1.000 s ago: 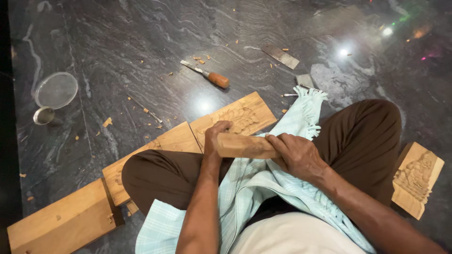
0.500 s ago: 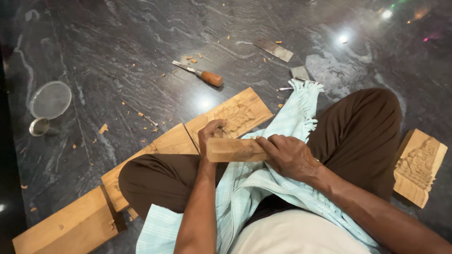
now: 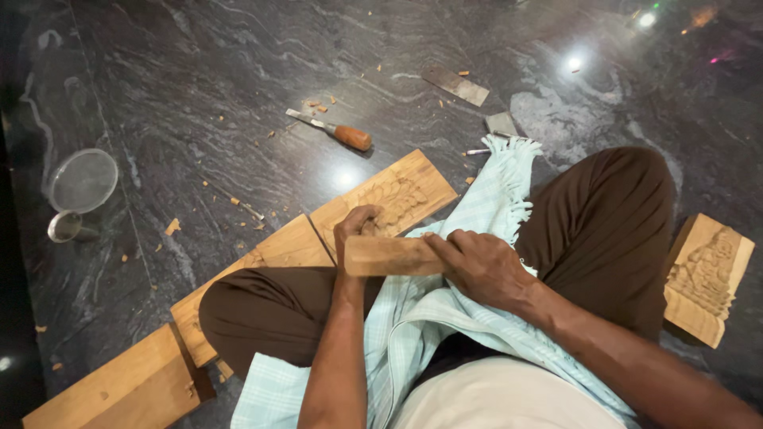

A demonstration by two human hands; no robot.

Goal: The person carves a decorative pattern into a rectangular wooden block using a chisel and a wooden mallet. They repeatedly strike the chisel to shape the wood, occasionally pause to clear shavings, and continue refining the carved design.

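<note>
Right hand: your right hand (image 3: pixel 481 266) has its fingers curled tight round the wooden mallet (image 3: pixel 387 256).
Left hand: your left hand (image 3: pixel 358 225) rests on the carved plank (image 3: pixel 397 195); its grip can't be made out.
Mallet: over your lap, above the plank.
Chisel: chisel (image 3: pixel 334 131) lies apart on the floor.

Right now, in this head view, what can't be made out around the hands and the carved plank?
- Left hand: its fingers and any tool in them, hidden behind the wooden block.
- Carved plank: the spot being worked, covered by both hands; relief detail too small.
- Right hand: its palm side faces away.
- Long board: cut off by the bottom edge.
</note>
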